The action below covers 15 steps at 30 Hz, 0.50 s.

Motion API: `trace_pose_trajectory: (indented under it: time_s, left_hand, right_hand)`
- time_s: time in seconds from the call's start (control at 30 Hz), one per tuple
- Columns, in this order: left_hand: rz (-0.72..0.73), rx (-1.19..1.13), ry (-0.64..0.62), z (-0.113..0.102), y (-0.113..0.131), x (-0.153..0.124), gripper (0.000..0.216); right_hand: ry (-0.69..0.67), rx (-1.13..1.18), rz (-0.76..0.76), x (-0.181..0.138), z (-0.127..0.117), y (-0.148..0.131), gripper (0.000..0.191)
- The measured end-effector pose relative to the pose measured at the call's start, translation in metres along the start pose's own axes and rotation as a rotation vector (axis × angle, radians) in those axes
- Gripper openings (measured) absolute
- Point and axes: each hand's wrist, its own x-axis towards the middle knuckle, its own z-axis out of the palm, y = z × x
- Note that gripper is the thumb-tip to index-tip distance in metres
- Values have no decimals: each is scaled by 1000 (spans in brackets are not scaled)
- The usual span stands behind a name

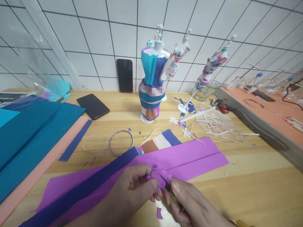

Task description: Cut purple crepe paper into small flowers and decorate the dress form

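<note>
The left hand (132, 189) pinches a small purple paper scrap (159, 178) between thumb and fingers (155, 184), holding it just above the near edge of the table (248, 189). The right hand (189, 205) is closed around a small pair of scissors (167, 181), whose dark blades touch the scrap; most of the tool is hidden in the hand. Below the hands, 1 cut purple bit (159, 213) lies on the wood.

Under the hands lies a large purple paper sheet (189, 157), with a dark blue paper strip (94, 183) running diagonally across it. Behind the sheet, a small stack of brown, white and blue paper pieces (161, 142) pokes out. To the left are teal paper sheets (35, 132) over a peach sheet (28, 179), and a narrow blue strip (75, 140) beside them. A wire ring (121, 142) lies near the middle of the table.

Farther back stands a small mannequin (152, 85) dressed in teal, blue and brown paper bands. To its right are 2 more mannequins (213, 67), both tilted, with patterned wrapping. White paper trimmings (213, 123) are scattered around their bases. 1 black phone (93, 106) lies flat on the table, and another phone (124, 75) leans against the tiled wall (94, 37).
</note>
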Motion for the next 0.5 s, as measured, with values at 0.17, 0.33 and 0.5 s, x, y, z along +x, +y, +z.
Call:
trace_pose_trajectory:
  time_s: [0.17,0.33,0.5]
  left_hand:
    - [32,19,46,1,-1,-2,16]
    - [44,95,35,3,-3,-2,17]
    - [49,95,38,2,-6,-2,19]
  right_hand:
    - [49,105,65,1,-2,14,53]
    - [41,135,70,3,-2,18,51]
    - [38,157,75,3,-1,18,50]
